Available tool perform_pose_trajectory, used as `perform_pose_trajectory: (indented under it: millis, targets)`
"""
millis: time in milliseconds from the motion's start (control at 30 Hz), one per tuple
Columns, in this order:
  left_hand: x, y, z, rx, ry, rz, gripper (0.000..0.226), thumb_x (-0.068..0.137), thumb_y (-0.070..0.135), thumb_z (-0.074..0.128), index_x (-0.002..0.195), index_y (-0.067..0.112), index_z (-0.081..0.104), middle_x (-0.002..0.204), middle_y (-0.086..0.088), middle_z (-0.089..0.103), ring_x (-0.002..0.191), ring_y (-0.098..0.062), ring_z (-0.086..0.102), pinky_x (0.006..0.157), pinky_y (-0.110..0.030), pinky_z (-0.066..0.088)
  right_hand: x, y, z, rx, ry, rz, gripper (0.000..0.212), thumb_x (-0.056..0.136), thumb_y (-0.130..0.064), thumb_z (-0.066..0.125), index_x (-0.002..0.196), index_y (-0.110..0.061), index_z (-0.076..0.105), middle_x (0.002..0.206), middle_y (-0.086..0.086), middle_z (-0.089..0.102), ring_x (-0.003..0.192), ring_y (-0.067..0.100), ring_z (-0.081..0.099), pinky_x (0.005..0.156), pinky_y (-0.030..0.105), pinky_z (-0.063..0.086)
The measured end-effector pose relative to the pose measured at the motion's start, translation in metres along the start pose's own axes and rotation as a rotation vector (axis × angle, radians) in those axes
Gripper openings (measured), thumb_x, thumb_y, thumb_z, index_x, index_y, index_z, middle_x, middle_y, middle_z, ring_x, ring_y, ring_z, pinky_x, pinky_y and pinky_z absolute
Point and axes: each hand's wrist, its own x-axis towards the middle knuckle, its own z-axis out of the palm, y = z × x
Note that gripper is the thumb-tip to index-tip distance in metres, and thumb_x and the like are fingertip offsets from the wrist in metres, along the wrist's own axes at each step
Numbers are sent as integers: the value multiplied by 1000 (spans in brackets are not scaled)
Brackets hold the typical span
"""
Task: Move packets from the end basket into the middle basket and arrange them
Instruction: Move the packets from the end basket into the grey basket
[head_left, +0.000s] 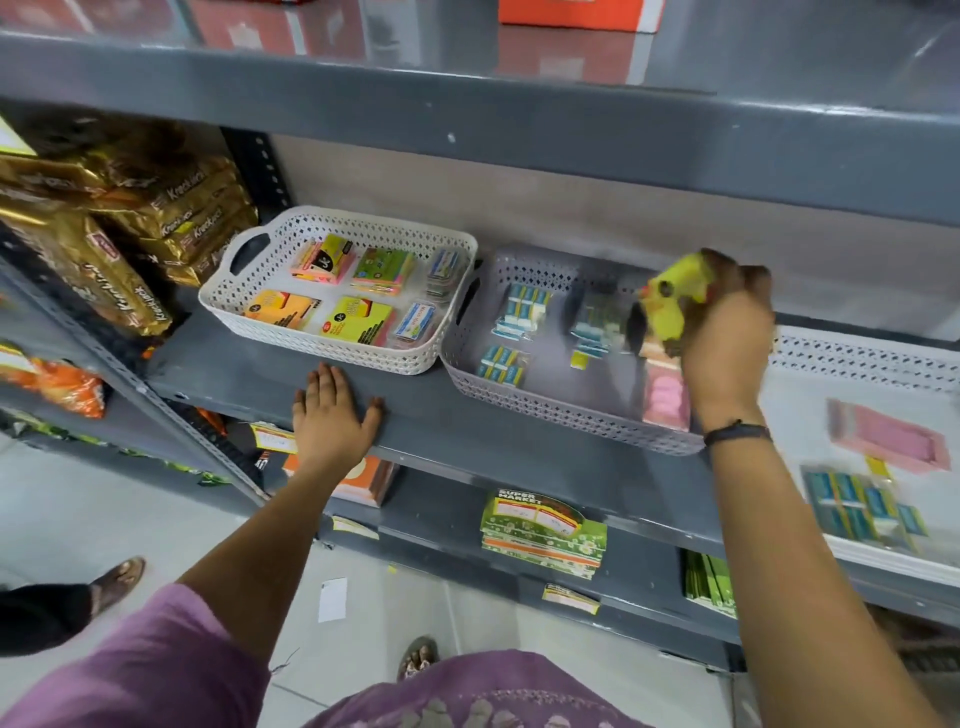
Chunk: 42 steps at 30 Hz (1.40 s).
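Observation:
Three perforated baskets stand in a row on a grey shelf. The middle basket (524, 400), grey, holds small blue-and-white packets (524, 312) and a pink packet (666, 400) at its right end. My right hand (727, 332) hovers over that right end, shut on a yellow-green packet (672, 301), which is blurred. The end basket (852, 348) on the right is white and holds a pink packet (883, 439) and blue packets (862, 506). My left hand (332, 415) lies flat and open on the shelf edge, in front of the left basket (280, 325).
The left basket holds sticky-note pads and small boxes. Gold biscuit packs (104, 260) fill the shelf section at far left. An upper shelf (467, 104) hangs close above the baskets. A lower shelf holds green packs (543, 535). Another person's foot (117, 579) is on the floor at left.

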Motion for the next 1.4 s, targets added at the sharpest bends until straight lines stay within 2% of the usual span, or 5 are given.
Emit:
perform_pose_trajectory:
  millis: [233,367,600,1200,1400]
  targets:
    - [1,0,3,-6,6,-8,78,90,56,25,146,3,11,156,-16,16,144,-28,12,118,-44,10,-10,-110,119,423,-534,-94,45,79,-4,73,121,0,58,119,19,64,108,31,61,72,16,41]
    - [3,-4,7,-11,12,-10,80,89,57,24,146,3,10,156,-15,15,144,-28,12,118,-44,11,-4,-153,189,473,-686,-65,46,77,-4,75,119,2,58,125,19,62,115,31,60,94,35,46]
    - [5,-7,12,-38,34,-2,81,87,59,22,146,6,9,157,-14,14,145,-27,8,118,-43,7,0,-181,268,300,-933,-205,38,87,-8,65,124,-4,58,133,14,59,122,29,55,95,29,43]
    - [-3,-4,2,-60,-35,31,74,92,54,23,146,7,8,158,-13,9,145,-27,4,119,-43,5,-24,-129,197,212,-475,-404,23,88,-9,58,108,-8,69,112,15,69,104,32,62,89,37,50]
    - [-59,52,-5,-41,-61,368,67,91,46,22,141,4,29,150,-17,33,140,-31,26,115,-49,17,-66,-29,89,284,-353,-162,19,90,-8,59,105,-10,71,109,10,69,105,26,61,93,24,45]
